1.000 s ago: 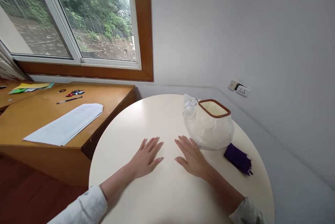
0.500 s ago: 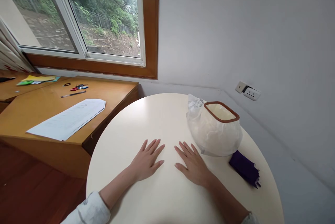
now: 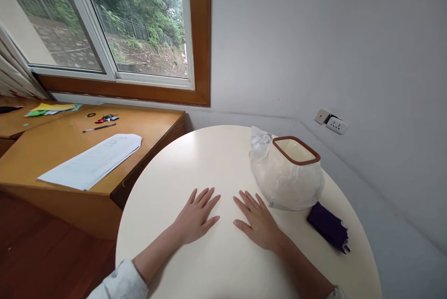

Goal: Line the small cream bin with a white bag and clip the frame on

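Observation:
My left hand (image 3: 196,217) lies flat on the round white table (image 3: 195,159), fingers spread and nothing held. Beside it, my right hand (image 3: 257,222) also rests palm down with its fingers apart. Just beyond the right hand stands a bin (image 3: 296,138) with a brown rounded rectangular rim, covered by a translucent white plastic bag (image 3: 286,187) that is bunched into a knot at its left. A folded dark purple cloth (image 3: 327,227) with a ragged end lies to the right, close to the bin.
At the left is a wooden desk (image 3: 150,119) bearing sheets of paper (image 3: 92,161), a pen (image 3: 99,127), a bunch of keys (image 3: 107,118) and coloured papers (image 3: 52,108). A window (image 3: 139,24) is above it. Sockets (image 3: 337,125) sit on the wall at right.
Both hands stay flat in the same places. The whole view has shifted very slightly; no object has moved on the table.

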Demonstrator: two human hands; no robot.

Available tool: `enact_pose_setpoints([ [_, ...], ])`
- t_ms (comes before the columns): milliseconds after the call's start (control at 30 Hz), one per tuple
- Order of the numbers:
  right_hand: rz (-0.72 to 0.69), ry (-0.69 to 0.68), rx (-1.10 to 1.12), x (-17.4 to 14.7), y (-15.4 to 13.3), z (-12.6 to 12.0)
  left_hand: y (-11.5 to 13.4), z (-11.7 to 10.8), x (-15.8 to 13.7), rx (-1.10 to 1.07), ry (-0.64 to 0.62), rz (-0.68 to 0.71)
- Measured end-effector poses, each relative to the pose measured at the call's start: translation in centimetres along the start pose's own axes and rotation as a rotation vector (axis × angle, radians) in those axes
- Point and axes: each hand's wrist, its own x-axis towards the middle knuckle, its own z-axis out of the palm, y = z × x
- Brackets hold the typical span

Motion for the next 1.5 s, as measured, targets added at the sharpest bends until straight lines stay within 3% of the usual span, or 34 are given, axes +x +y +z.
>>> enact_pose_setpoints([
  [700,-0.005,0.015,0.129,-0.3,-0.2,-1.1,-0.2,-0.2,0.2,0.121,0.058,0.052],
  [1067,-0.031,0.060,0.140,-0.3,0.3,-1.0,0.1,-0.5,0.3,0.123,0.019,0.020],
  [1167,-0.047,0.166,0.140,-0.3,0.0,-1.1,0.2,-0.5,0.4,0.124,0.002,0.010],
  [1300,-0.110,0.408,0.128,-0.2,-0.4,-2.2,0.2,-0.5,0.4,0.115,-0.020,-0.007],
  [1433,-0.146,0.727,0.031,-0.1,1.0,-5.0,0.2,-0.5,0.4,0.093,-0.044,-0.035],
  [1500,-0.072,0.889,-0.056,-0.1,2.7,-7.0,0.3,-0.6,0.4,0.088,-0.043,-0.039],
])
